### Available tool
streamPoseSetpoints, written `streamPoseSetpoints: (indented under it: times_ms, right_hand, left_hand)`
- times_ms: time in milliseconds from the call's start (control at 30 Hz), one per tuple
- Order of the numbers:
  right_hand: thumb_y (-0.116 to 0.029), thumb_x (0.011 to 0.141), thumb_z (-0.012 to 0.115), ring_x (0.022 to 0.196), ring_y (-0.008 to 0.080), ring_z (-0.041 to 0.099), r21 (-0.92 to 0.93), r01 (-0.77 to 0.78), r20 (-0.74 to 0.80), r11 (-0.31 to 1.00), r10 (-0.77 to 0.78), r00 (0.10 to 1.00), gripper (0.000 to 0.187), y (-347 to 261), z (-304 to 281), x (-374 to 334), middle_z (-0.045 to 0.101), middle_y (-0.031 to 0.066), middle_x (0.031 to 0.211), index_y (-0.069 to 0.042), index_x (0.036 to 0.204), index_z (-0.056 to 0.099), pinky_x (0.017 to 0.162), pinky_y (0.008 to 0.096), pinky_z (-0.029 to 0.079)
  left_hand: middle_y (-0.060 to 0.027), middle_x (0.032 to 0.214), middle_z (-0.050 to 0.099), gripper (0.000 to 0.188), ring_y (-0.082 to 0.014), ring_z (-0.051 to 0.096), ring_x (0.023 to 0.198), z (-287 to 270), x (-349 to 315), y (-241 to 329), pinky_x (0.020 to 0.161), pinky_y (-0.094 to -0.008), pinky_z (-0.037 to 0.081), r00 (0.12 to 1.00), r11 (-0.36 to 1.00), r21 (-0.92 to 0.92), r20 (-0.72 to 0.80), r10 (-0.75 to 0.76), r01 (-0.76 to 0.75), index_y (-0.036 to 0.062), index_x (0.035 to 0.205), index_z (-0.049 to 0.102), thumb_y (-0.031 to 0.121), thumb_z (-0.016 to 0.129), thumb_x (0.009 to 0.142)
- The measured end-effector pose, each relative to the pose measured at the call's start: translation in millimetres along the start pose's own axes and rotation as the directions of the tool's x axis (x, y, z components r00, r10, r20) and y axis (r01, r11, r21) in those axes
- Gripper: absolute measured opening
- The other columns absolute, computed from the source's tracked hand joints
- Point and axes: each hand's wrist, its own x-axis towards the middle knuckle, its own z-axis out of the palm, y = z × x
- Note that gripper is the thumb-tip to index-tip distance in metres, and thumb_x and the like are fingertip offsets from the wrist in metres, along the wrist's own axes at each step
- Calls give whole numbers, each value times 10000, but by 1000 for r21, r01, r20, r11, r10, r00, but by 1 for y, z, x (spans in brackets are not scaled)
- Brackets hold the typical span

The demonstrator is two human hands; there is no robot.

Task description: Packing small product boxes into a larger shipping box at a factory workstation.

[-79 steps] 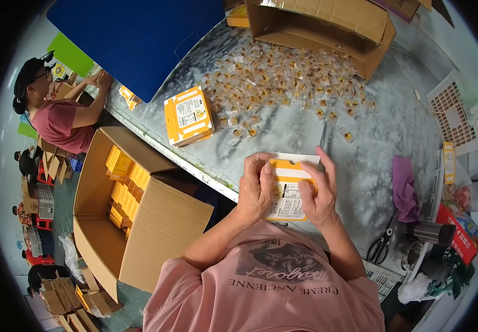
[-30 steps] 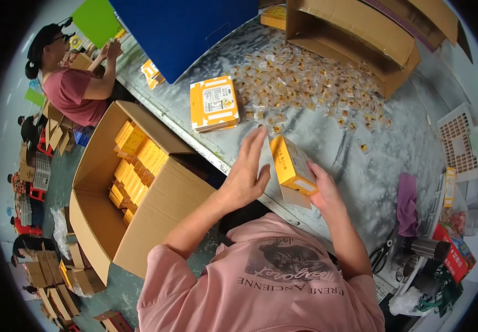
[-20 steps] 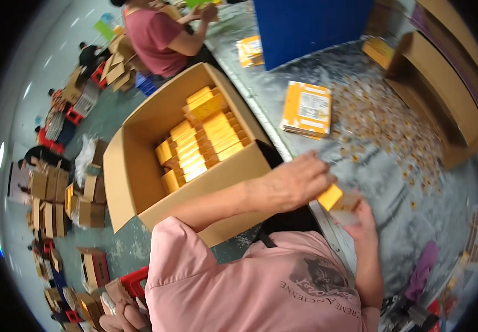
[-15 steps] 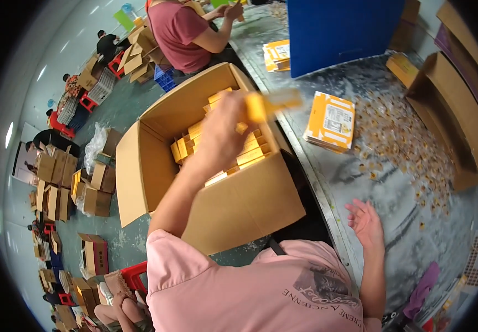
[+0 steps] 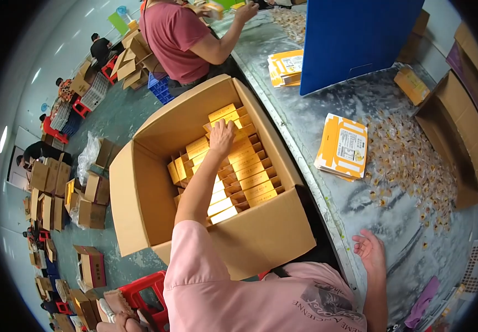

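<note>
My left hand (image 5: 222,138) reaches down into a large brown carton (image 5: 252,235), its fingers closed at the top of a small yellow box (image 5: 243,133). The hand partly covers that box. Rows of upright yellow boxes (image 5: 252,171) fill much of the carton, with brown cardboard dividers between them. Over the table's near edge, my right hand (image 5: 369,252) is open and holds nothing, its fingers loosely curled. Beyond it lies a stack of flat orange-and-white box blanks (image 5: 345,146).
Many small clear-wrapped pieces (image 5: 410,166) are spread over the grey table (image 5: 327,221). A blue panel (image 5: 355,44) stands across it, with another stack of blanks (image 5: 286,67) beside. A person in a red shirt (image 5: 178,39) works beyond the carton. A red stool (image 5: 150,293) is at lower left.
My left hand has gone from above the carton, where it carried a small yellow box, down among the boxes inside. My right hand stays near the table edge, open.
</note>
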Motion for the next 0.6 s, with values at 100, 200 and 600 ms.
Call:
streamPoseSetpoints:
  times_ms: [100,200,600]
  right_hand:
    - [-294,957,584,661,203,627,-95,29,-18,995,-31,999,340,-6,11,3,685,181,911,-22,1161,595,604,329,525]
    - [-262,958,589,660,194,630,-210,73,-49,975,-85,995,292,-16,30,13,690,152,912,-39,1147,606,597,319,525]
    - [-250,923,601,1453,367,209,-748,457,663,-481,-505,553,645,-66,110,107,255,171,1569,-69,1484,339,1176,502,183]
  left_hand:
    - [-166,1077,509,470,-311,525,1022,17,3,6,845,-386,484,1000,992,123,22,22,-25,18,1280,515,72,591,819]
    - [-170,1051,539,458,-321,561,966,18,4,6,787,-411,507,999,998,60,-25,30,-28,32,1258,545,148,638,825]
    - [-187,1019,619,263,-373,587,940,-120,64,201,821,-435,478,952,776,-567,-273,139,-276,7,1070,664,67,678,814]
